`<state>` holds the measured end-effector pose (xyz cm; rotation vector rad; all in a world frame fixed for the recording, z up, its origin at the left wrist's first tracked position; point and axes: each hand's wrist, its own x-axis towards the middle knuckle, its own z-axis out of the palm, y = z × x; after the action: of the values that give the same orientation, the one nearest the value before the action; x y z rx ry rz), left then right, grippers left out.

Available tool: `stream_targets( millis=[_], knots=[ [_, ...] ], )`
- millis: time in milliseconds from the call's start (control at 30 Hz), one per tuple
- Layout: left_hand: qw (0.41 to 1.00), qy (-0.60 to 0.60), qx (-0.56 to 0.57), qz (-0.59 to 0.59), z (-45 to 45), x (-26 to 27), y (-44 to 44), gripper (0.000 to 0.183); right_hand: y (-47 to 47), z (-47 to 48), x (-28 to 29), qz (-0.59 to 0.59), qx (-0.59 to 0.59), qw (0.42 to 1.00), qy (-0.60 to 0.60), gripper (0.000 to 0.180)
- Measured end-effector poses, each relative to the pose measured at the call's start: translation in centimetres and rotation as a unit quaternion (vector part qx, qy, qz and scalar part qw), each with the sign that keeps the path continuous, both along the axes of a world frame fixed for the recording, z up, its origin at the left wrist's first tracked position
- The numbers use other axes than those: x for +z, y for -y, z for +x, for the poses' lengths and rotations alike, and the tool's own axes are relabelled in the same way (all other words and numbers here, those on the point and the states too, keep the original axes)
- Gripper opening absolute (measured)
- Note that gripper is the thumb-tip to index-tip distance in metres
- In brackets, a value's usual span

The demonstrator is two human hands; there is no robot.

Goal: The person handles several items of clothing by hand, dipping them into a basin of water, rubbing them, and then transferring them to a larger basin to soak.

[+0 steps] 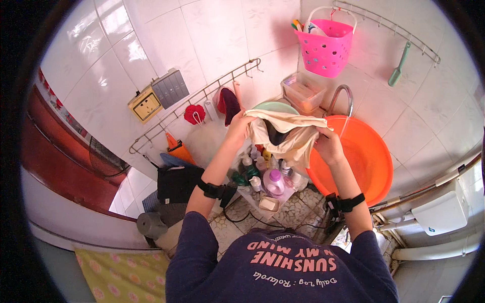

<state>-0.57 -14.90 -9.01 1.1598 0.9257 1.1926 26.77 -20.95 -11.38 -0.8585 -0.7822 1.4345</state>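
Note:
A cream-coloured cloth item [293, 146], perhaps a garment, hangs in folds between my two hands at chest height. My left hand [241, 128] pinches its left end, and my right hand [329, 146] grips the opposite end. A dark patch shows in the middle of the cloth; whether it is part of the item or something behind it, I cannot tell. Partly hidden behind the cloth is a pale green basin [274, 106]. Close to my right hand stands a large orange basin [365, 155] under a curved metal tap [343, 91], with a thin stream running down.
Below the cloth, several bottles surround a purple-capped detergent bottle [274, 181] beside a soap dish [269, 204]. A wall rail [212, 87] carries hanging items. Above hang a pink perforated basket [325, 45] and a green brush [399, 66]. A clear plastic box [303, 92] sits in the corner.

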Motion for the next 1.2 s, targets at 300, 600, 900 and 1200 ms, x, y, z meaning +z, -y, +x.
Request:
stream_targets(
  millis=[300,600,900,1200],
  knots=[
    [0.93,0.193,-0.305,-0.066,-2.7,-0.6,-0.7,0.037,1.8,1.9,3.3,0.063,0.109,0.992,0.022,0.038],
    [0.987,0.069,-0.038,0.142,-1.5,-2.4,-0.4,0.045,1.3,2.0,1.7,0.185,-0.112,0.966,0.14,0.026],
    [0.993,0.024,0.107,0.04,1.6,-1.0,0.3,0.033,-0.3,0.6,1.0,0.201,-0.234,0.948,0.076,0.027],
    [0.975,0.005,-0.214,0.062,0.6,1.5,3.3,0.048,1.0,0.7,1.4,0.17,-0.15,0.974,0.013,0.03]
  ],
)
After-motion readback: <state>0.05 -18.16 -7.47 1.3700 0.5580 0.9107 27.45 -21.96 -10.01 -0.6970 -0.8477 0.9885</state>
